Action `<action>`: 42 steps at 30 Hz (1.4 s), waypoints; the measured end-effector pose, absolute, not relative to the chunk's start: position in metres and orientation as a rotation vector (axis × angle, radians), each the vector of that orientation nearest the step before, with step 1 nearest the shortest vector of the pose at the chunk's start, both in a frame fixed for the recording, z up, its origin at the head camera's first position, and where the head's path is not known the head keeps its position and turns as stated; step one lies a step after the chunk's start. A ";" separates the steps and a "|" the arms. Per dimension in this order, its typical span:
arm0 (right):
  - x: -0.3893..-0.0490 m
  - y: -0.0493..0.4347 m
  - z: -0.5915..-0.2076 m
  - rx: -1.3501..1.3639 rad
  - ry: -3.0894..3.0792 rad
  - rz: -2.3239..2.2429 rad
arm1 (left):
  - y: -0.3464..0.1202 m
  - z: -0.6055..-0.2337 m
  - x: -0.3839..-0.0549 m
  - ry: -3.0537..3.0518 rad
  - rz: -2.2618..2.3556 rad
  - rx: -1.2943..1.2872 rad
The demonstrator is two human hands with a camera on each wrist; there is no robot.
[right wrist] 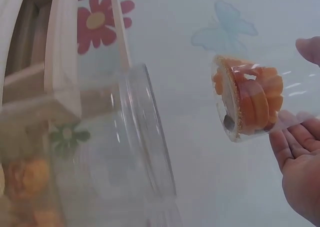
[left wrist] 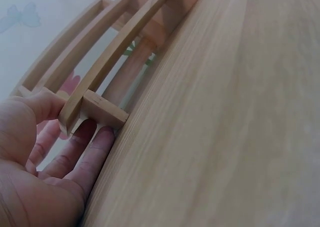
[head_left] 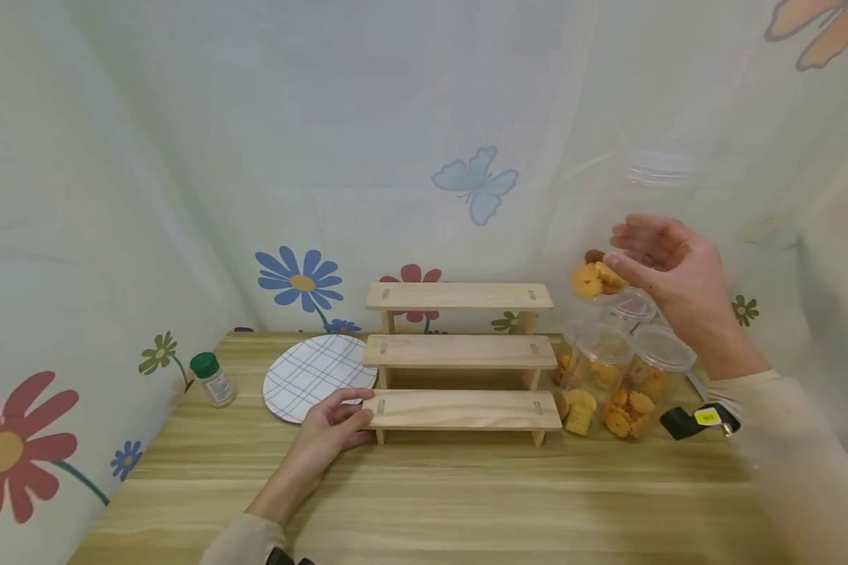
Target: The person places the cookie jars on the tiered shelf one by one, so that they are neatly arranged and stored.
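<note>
Bench (head_left: pixel 431 498): flat, wood-grained, stretching in front of the wooden rack (head_left: pixel 459 410).
Left grip (head_left: pixel 330 424): pinches the rack's lowest shelf at its left end.
Wooden rack: stiff, probably light; best held by shelf ends.
Right grip (head_left: pixel 678 271): curled round the biscuit jar (head_left: pixel 597 280), raised right of the rack.
Biscuit jar: likely light, slippery, contents brittle; hold mid-body.
Flowered curtain (head_left: pixel 325 118): behind the rack.
</note>
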State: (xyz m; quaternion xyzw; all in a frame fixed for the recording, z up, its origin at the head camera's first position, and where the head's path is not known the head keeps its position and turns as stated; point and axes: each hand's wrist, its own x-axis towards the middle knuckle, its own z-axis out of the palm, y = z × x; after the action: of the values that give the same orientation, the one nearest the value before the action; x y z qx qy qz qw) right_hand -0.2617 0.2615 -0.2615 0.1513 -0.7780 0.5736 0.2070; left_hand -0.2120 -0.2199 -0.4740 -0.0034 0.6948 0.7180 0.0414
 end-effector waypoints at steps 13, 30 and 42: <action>-0.291 0.169 -0.271 0.660 -2.220 1.685 | -0.220 -0.475 -0.211 2.125 2.212 -0.015; -0.325 0.089 -0.284 0.729 -2.165 1.834 | -0.220 -0.475 -0.211 2.125 2.207 -0.009; -0.344 0.037 -0.294 0.790 -2.161 1.862 | -0.221 -0.476 -0.210 2.129 2.207 -0.003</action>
State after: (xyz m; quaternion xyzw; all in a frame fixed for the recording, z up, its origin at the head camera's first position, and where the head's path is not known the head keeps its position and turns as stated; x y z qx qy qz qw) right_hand -0.3439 0.0366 -0.2938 0.2659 -0.7271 0.6265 0.0905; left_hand -0.2102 -0.2206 -0.4763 -0.0008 0.6938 0.7192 0.0378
